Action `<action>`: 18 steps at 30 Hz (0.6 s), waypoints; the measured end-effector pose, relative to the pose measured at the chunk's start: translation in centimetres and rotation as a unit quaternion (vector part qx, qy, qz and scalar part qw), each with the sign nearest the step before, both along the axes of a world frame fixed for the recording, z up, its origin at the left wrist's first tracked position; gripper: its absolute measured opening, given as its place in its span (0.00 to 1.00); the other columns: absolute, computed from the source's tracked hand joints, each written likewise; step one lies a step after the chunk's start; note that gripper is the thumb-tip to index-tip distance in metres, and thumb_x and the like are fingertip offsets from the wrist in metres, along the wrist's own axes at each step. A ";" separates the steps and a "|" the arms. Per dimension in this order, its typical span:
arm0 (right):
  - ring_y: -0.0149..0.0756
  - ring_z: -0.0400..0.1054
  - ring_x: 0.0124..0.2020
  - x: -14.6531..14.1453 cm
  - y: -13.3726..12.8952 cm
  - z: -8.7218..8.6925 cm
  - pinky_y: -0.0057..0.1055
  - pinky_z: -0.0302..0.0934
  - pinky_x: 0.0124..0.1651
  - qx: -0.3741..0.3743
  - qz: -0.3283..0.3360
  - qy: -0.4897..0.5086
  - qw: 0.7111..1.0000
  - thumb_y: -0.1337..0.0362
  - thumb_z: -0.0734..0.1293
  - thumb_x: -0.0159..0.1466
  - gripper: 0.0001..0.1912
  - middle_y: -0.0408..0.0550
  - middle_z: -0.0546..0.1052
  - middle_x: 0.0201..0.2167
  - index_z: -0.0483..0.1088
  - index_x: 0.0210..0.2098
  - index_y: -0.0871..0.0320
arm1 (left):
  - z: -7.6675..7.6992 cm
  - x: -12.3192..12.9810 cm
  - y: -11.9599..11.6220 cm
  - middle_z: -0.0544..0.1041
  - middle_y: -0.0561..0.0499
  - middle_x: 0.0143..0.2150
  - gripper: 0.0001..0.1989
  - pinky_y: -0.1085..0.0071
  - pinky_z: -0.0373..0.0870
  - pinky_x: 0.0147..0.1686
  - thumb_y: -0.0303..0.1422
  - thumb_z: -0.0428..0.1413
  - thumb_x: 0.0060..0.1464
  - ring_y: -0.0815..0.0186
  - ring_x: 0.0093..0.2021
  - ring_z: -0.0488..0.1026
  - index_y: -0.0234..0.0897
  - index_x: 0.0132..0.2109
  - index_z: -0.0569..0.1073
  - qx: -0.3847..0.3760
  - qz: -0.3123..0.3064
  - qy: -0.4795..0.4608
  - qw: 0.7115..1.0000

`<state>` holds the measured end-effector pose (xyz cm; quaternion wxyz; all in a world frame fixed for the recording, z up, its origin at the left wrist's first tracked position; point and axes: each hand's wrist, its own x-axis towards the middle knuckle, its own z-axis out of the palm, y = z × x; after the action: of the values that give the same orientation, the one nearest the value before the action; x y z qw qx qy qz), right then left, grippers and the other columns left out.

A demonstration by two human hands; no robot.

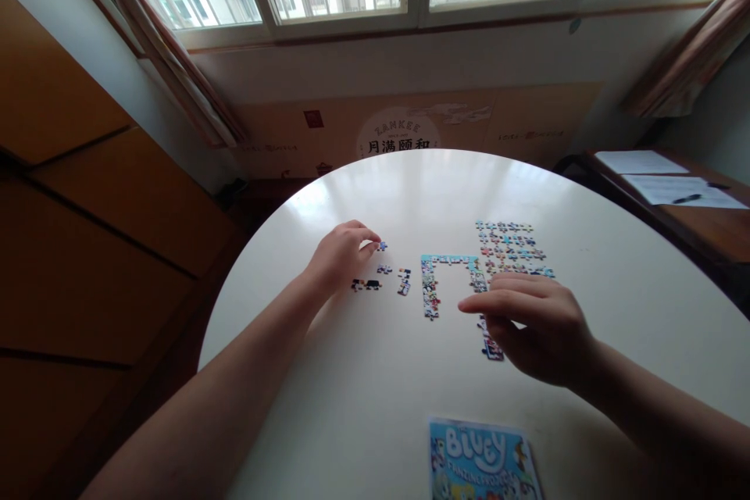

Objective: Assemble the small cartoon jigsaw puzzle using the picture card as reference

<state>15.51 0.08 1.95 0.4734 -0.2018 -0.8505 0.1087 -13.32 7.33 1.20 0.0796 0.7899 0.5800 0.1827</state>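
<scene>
My left hand (pixel 345 250) reaches over the table, its thumb and forefinger at a small puzzle piece (pixel 383 246). Below it lie another loose piece (pixel 384 269), a short dark strip (pixel 373 285) and a small joined section (pixel 404 282). A partly joined puzzle frame (pixel 430 289), with a top edge and two sides, lies at the centre. My right hand (pixel 527 320) is over the frame's right side and covers part of it, forefinger stretched out to the left. Rows of loose pieces (pixel 507 238) lie behind my right hand.
A blue Bluey picture sheet or box (pixel 483 461) lies at the near edge of the round white table (pixel 340 406). To the right stands a brown desk (pixel 720 226) with papers (pixel 673 190) and a pen. Windows and a cardboard panel (pixel 527 121) are behind the table.
</scene>
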 end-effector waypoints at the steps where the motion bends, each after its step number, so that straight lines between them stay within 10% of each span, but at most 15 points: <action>1: 0.29 0.61 0.19 0.0 0.0 0.1 0.29 0.55 0.23 0.005 0.000 0.002 1.000 0.76 0.61 0.62 0.14 0.39 0.70 0.20 0.74 0.39 0.54 | 0.4 0.1 -0.3 0.80 0.47 0.47 0.12 0.63 0.73 0.44 0.33 0.54 0.62 0.59 0.43 0.77 0.40 0.43 0.82 -0.005 -0.016 0.002 1.000; 18: 0.28 0.65 0.21 0.0 0.3 -0.5 0.27 0.59 0.25 -0.007 0.003 -0.014 1.000 0.76 0.62 0.62 0.14 0.40 0.73 0.22 0.75 0.38 0.55 | 2.2 0.7 -1.4 0.82 0.49 0.42 0.09 0.70 0.67 0.33 0.35 0.58 0.54 0.59 0.40 0.77 0.42 0.39 0.83 -0.125 -0.058 0.100 0.985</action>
<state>15.52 0.39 1.49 0.4596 -0.2037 -0.8570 0.1131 -12.65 5.94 3.42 0.1297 0.8203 0.5565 0.0238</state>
